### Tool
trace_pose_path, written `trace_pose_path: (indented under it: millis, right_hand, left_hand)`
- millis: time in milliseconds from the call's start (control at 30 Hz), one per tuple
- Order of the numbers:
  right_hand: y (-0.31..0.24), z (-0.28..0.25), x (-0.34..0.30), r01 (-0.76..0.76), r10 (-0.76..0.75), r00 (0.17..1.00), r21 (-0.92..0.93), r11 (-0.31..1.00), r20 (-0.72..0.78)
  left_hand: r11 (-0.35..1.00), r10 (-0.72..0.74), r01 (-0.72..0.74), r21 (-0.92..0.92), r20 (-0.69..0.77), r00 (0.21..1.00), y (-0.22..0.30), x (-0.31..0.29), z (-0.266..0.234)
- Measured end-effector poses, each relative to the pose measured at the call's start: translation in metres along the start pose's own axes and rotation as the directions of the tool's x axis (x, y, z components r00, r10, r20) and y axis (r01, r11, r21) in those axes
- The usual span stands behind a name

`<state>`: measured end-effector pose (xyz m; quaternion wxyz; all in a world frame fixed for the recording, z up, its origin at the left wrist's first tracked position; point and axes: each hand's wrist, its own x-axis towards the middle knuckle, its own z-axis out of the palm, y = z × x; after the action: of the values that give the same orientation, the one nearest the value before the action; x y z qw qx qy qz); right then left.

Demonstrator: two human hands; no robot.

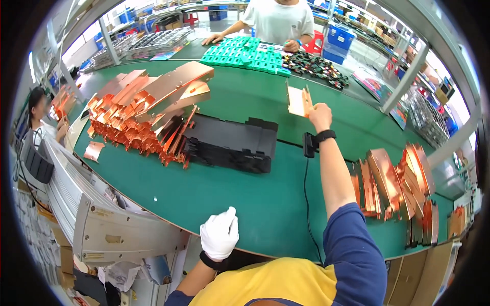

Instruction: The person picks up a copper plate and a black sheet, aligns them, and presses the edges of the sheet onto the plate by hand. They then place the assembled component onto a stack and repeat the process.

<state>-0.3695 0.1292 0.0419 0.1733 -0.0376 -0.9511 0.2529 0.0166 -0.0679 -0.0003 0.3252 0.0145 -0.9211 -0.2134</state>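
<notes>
My right hand (320, 117), bare, is stretched out over the far part of the green table. It is closed on the end of a thin copper-coloured bent metal plate (296, 101), whose flat face catches the light. My left hand (219, 234) wears a white glove and hovers by the table's near edge, its fingers curled in and nothing seen in them. Left of centre lies a stack of black folded sheets (232, 143). Against its left side leans a big heap of copper-coloured metal plates (138, 112).
More copper-coloured plates (390, 183) stand at the right. Green plastic parts (245, 53) and dark small parts (316, 69) lie at the far side before a person (280, 23). A black cable (307, 204) runs from my right wrist. A metal conveyor frame (127, 229) borders the left.
</notes>
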Motion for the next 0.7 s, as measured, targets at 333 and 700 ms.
trace_pose_path:
  millis: [333, 700]
  right_hand:
    - [0.091, -0.147, -0.204, 0.234, -0.365, 0.904, 0.457, 0.858, 0.222]
    - [0.038, -0.129, -0.214, 0.732, -0.698, 0.528, 0.157, 0.663, 0.484]
  left_hand:
    - [0.991, 0.131, -0.127, -0.032, 0.235, 0.963, 0.025, -0.007, -0.019]
    - [0.865, 0.471, -0.428, -0.263, 0.131, 0.872, 0.061, -0.020, 0.019]
